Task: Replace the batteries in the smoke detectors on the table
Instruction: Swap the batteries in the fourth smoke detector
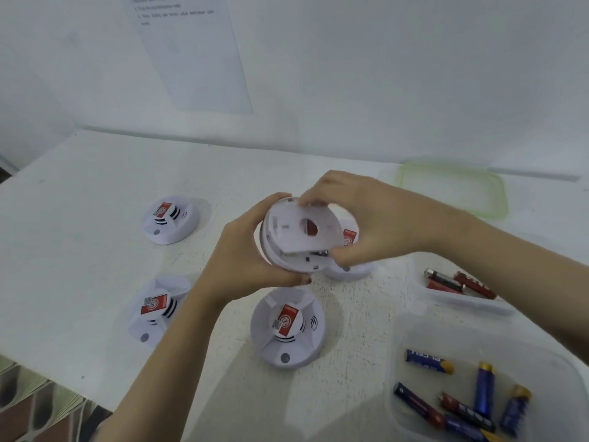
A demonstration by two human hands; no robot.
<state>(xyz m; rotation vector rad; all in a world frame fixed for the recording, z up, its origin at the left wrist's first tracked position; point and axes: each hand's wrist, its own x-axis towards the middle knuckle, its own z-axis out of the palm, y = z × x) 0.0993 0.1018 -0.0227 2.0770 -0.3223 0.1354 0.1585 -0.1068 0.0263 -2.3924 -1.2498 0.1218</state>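
I hold a white round smoke detector (280, 247) above the middle of the table, its back turned toward me. My left hand (245, 260) grips its body from the left and below. My right hand (363, 221) pinches its white back cover plate (306, 229), which is tilted and lifted partly off. A gap at the lower edge shows the inside. Several other detectors lie face up with red labels: one at the back left (170, 220), one at the front left (156, 309), one in front (288, 328), and one (350, 263) mostly hidden behind my hands.
A clear tub (414, 333) at the front right holds several blue and red batteries (484, 390). A second clear tub (471, 306) further back holds red batteries (459, 283). A green-rimmed lid (500, 194) lies at the back right. The white table (79, 193) meets a wall with a taped paper sheet (197, 59).
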